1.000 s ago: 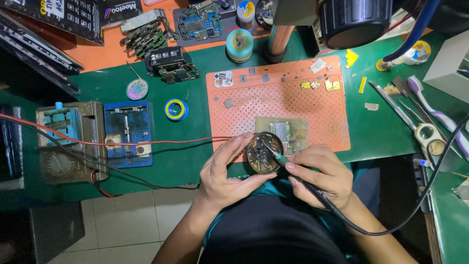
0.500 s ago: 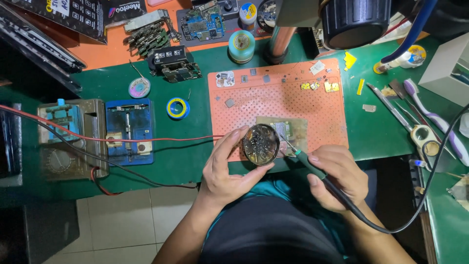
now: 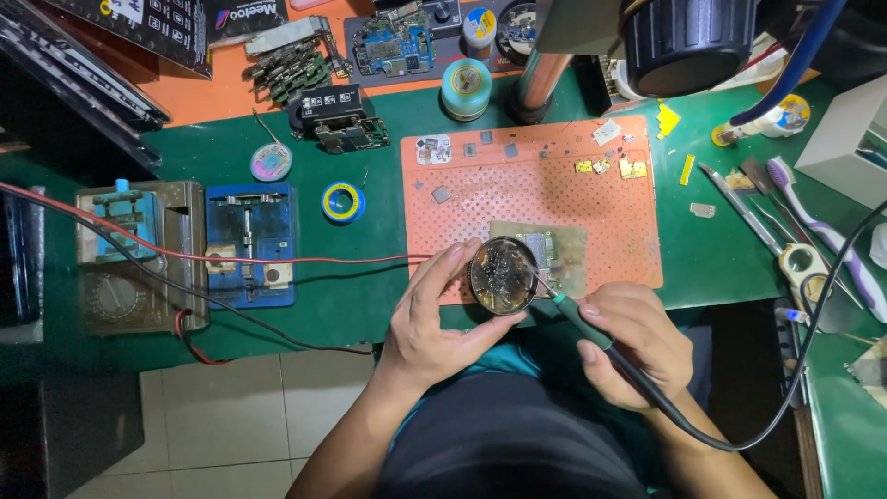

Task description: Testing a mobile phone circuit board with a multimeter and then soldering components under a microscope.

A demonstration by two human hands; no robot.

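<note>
A: What are the two hands doing?

B: The left hand cups a small round tin at the near edge of the orange perforated mat; its fingers are curled and clamped on the tin's rim, thumb below, forefinger over the top; the tin is tilted up towards the camera and holds a dark, tangled mass.

A: And the other one?

B: The right hand grips a soldering iron with a green and black handle; the fingers are closed tight around the handle; the metal tip points up and left and reaches into the tin; its black cable loops away to the right across the green surface.

A: What lies just beside the tin?

B: A small circuit board on a pale pad, touching the tin's right side or just behind it; I cannot tell which; loose chips are scattered further up the mat.

A: And to the left?

B: A blue board holder and a worn multimeter sit side by side, well apart from the hands; a red lead runs across them towards the mat; a yellow and blue roll of tape lies between holder and mat; a round blue jar stands beyond the mat's far edge.
</note>
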